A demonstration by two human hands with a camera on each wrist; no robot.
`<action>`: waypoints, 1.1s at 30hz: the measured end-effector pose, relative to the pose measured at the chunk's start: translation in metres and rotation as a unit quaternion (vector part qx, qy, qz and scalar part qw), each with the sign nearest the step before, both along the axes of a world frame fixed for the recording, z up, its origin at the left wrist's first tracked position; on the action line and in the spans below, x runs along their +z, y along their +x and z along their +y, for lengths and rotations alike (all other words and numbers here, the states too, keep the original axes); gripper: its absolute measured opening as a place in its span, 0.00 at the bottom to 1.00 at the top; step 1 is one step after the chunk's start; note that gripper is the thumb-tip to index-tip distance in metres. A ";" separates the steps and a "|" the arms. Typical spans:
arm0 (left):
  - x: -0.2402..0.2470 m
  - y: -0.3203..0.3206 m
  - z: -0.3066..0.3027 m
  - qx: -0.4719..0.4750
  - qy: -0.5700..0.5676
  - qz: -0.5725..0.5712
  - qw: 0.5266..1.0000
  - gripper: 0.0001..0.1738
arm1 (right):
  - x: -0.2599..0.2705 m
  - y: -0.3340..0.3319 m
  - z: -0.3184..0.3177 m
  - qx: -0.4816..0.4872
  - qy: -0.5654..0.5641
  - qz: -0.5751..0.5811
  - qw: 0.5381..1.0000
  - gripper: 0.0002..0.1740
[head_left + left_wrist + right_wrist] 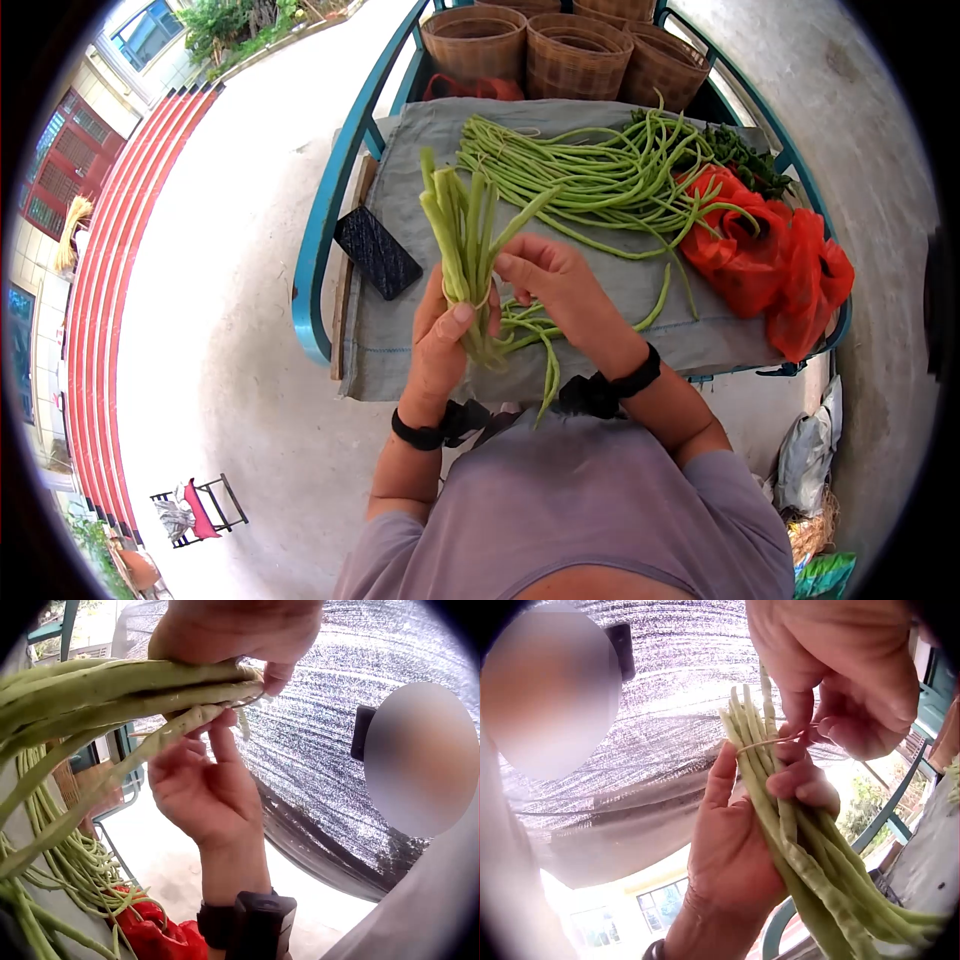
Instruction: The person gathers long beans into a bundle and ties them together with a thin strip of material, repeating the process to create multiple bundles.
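Teal metal, the side rail [312,260] of the cart, runs at the far left, with a dark flat slab [377,252] just inside it on the grey cloth [415,135]. Next comes the left hand [440,340], fingers and thumb curled round the bundle of long green beans [468,235], held up above the cloth. Its grip should stay firm yet gentle, close to the thin tie [769,744], so the stalks neither slide nor bruise. Beside it, the right hand [560,285] pinches the tie between thumb and fingertips near the bean ends; an even pull, with every stalk inside the loop, would suit best, since a hard jerk could snap it or cut the skins. Farther right lie the loose bean pile [590,170] and the red bag [735,240].
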State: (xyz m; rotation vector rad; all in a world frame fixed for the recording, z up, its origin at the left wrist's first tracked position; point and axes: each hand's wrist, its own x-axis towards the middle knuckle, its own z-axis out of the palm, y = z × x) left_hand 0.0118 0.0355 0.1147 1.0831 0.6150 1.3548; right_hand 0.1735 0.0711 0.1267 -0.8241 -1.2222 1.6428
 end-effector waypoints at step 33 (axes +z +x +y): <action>-0.011 -0.008 0.002 0.017 0.049 0.199 0.979 0.28 | 0.028 0.019 0.020 0.167 -0.042 -0.107 0.979 0.09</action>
